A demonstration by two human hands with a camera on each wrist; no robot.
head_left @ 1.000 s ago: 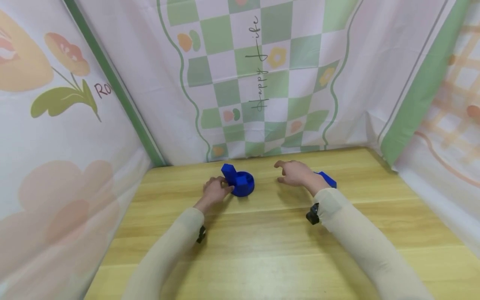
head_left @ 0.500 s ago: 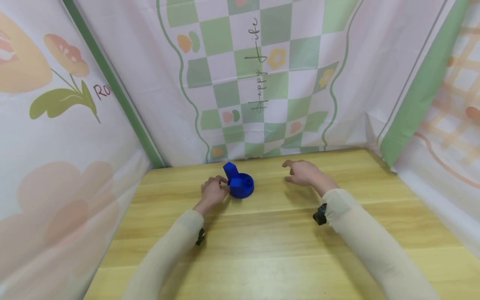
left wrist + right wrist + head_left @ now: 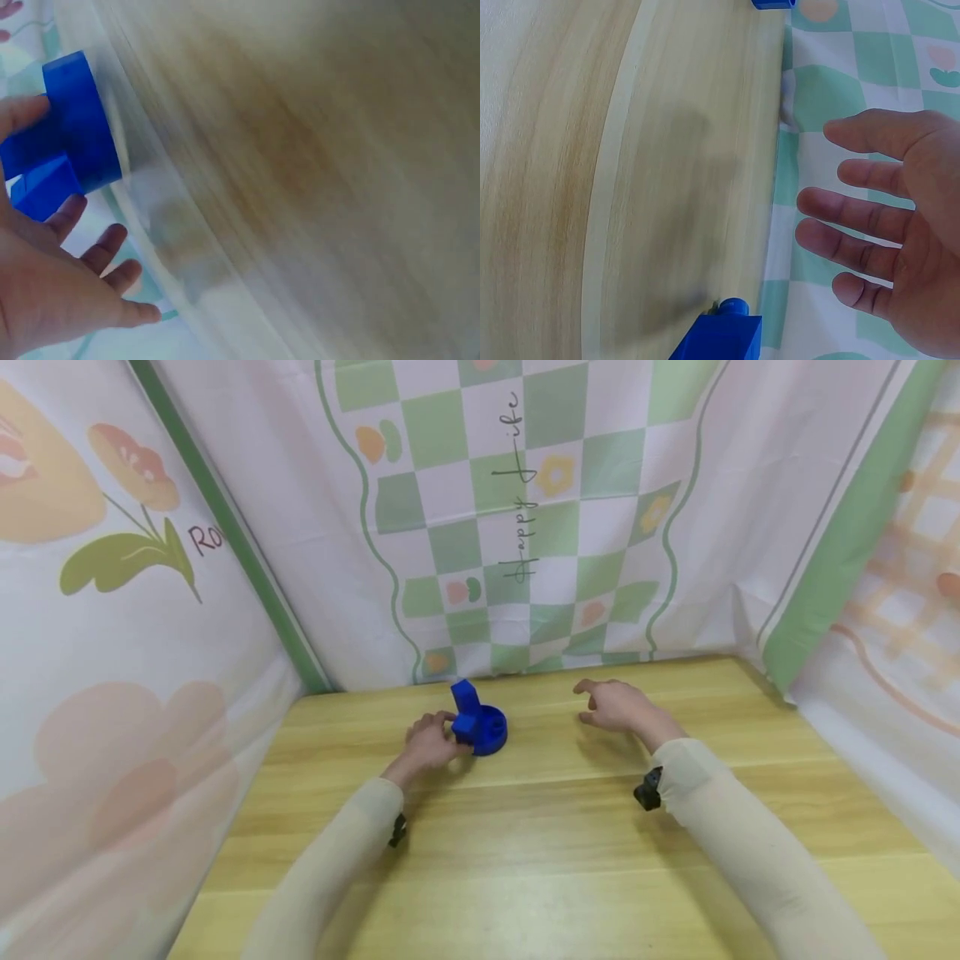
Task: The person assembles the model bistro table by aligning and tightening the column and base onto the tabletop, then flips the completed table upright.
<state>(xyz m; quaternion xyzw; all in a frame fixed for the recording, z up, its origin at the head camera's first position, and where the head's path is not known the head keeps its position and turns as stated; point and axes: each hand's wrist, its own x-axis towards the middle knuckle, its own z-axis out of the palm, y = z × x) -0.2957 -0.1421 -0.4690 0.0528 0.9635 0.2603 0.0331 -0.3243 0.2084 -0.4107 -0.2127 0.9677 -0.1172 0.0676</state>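
In the head view a blue round base [image 3: 495, 745] stands on the table with two blue angular blocks upright in it: a taller block [image 3: 466, 697] at the back and a shorter block [image 3: 464, 727] in front. My left hand [image 3: 431, 745] pinches this piece from the left. In the left wrist view its thumb [image 3: 26, 114] and index finger [image 3: 69, 215] lie on either side of the blocks. My right hand [image 3: 617, 706] hovers over the table with its fingers apart and holds nothing. Below it, the right wrist view shows another blue block [image 3: 724, 336] with a round peg.
The wooden table [image 3: 525, 860] reaches back to a green-and-white checked cloth [image 3: 525, 543]. Printed cloth also hangs at the left [image 3: 112, 693] and right. In the head view the right hand and forearm hide the loose block.
The blue base has turned clockwise, its shorter block moving from the front to the left. My right hand has drawn a little to the right, covering the loose block.
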